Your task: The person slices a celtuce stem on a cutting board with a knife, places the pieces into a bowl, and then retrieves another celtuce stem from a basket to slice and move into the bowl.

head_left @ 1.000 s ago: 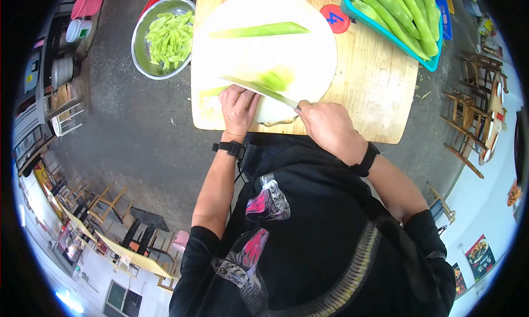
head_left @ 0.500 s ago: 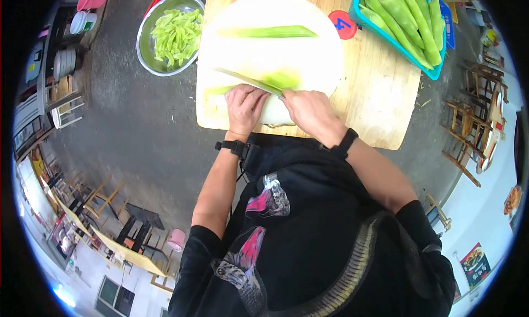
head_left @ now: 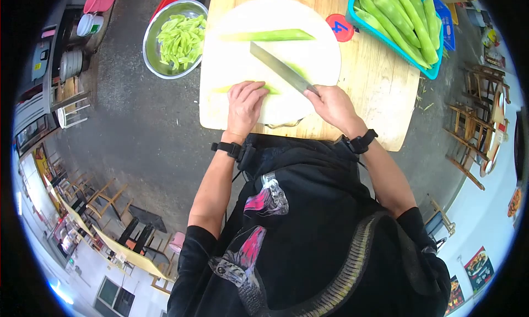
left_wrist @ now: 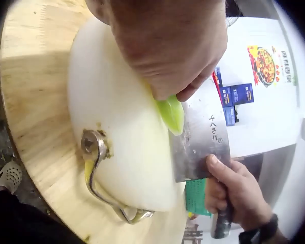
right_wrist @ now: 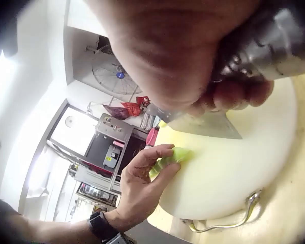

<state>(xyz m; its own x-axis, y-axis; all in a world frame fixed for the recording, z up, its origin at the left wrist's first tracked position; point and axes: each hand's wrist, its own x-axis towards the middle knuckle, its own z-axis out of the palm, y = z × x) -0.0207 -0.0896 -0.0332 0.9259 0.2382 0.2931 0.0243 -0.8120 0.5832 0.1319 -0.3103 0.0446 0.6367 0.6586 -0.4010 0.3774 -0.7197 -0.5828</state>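
My left hand rests on the white round chopping board and pinches a light-green vegetable strip between thumb and fingers. The strip's cut end sticks out past the fingers in the left wrist view. In my right hand is a cleaver, gripped at its handle, the broad blade slanting over the board to the right of the strip. Some green shows beside the blade, partly hidden by it. Another long strip lies across the far part of the board.
A metal bowl of sliced green pieces stands at the left. At the right back, a teal basket holds several long green vegetables. A red disc marked 4 lies on the wooden table. The board has a metal handle.
The cleaver has moved from close against my left fingertips to farther right and away, its blade now turned more broadly into view. My left hand stays on the strip.
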